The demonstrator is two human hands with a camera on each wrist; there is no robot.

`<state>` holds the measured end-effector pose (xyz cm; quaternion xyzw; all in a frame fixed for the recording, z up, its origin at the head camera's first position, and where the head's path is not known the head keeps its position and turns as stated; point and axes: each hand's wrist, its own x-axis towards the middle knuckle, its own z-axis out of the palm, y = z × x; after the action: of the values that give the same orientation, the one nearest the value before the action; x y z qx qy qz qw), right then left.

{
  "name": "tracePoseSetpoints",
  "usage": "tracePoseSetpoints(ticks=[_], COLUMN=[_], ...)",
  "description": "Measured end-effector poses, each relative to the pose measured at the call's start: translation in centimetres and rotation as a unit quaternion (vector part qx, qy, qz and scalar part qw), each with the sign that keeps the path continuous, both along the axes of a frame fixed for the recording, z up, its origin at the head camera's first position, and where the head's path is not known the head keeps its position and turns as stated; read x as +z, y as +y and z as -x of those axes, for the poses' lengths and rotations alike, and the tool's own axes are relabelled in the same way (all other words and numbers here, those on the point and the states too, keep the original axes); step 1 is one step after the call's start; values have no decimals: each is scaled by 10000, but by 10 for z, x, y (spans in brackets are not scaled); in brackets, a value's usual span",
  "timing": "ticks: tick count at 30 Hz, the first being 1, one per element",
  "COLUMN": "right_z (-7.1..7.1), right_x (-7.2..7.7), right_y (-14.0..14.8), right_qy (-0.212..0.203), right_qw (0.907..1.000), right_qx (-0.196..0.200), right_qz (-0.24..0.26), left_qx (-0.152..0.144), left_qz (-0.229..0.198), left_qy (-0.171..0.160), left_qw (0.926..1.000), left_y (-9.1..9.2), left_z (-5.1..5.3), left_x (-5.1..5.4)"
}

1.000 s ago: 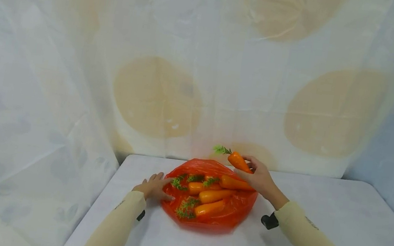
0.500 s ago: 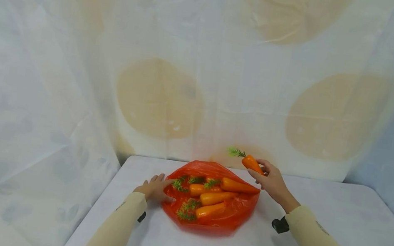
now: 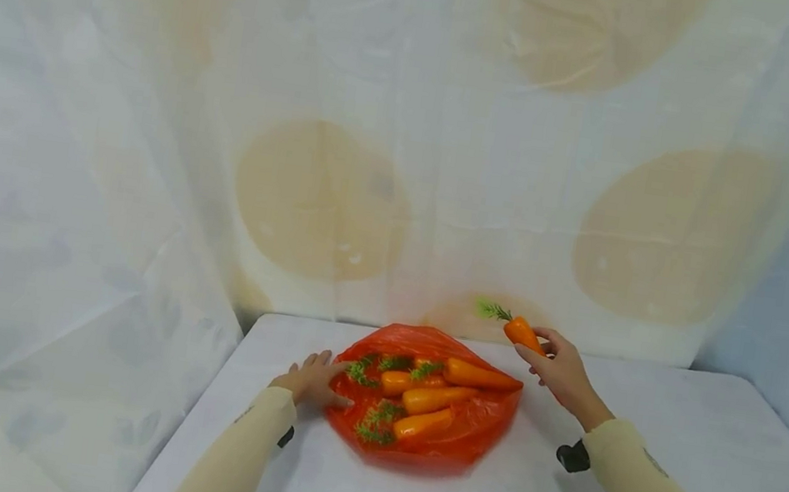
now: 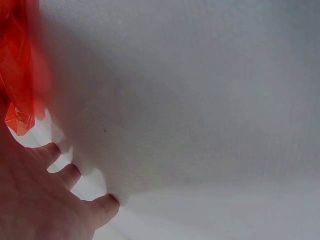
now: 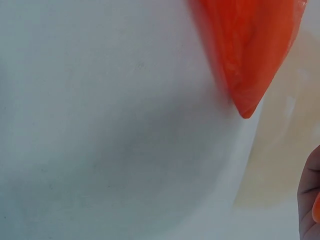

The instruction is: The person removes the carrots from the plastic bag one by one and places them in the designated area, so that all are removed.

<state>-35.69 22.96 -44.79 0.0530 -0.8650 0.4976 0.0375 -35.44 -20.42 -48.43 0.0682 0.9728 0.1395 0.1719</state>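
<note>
In the head view a red plastic bag [image 3: 461, 444] lies spread on the table, with several orange carrots [image 3: 428, 399] with green tops in its opening. My left hand [image 3: 313, 382] rests at the bag's left edge, fingers spread; its thumb reaches onto the bag. In the left wrist view the fingertips touch the white tabletop beside the bag. My right hand [image 3: 561, 375] grips one carrot [image 3: 523, 334] by its body, held up to the right of the bag, its leafy top pointing left. Only a sliver of that hand and carrot shows in the right wrist view.
A white table [image 3: 673, 470] carries the bag near its far edge. Behind it hangs a pale sheet [image 3: 496, 168] with tan round patches, close to the table's back. Another patterned sheet [image 3: 63, 233] hangs along the left side.
My right hand has moved right with the carrot, away from above the bag. The left hand stays at the bag's left edge. The head view has shifted slightly.
</note>
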Motion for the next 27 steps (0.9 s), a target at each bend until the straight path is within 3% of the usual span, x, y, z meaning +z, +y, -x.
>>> tracePoseSetpoints(ticks=[16,27], right_z=[-1,-2], right_x=[-21,-31], right_y=[17,25], right_qy=[-424,-527], right_qw=[9983,9958], right_qx=[-334,-571], right_qz=[-235,-482], left_qx=[188,123], left_qz=[-105,-104], left_qy=[-56,-4], left_qw=[9998,9999], left_y=[2,2], left_z=[2,3], left_x=[0,-1])
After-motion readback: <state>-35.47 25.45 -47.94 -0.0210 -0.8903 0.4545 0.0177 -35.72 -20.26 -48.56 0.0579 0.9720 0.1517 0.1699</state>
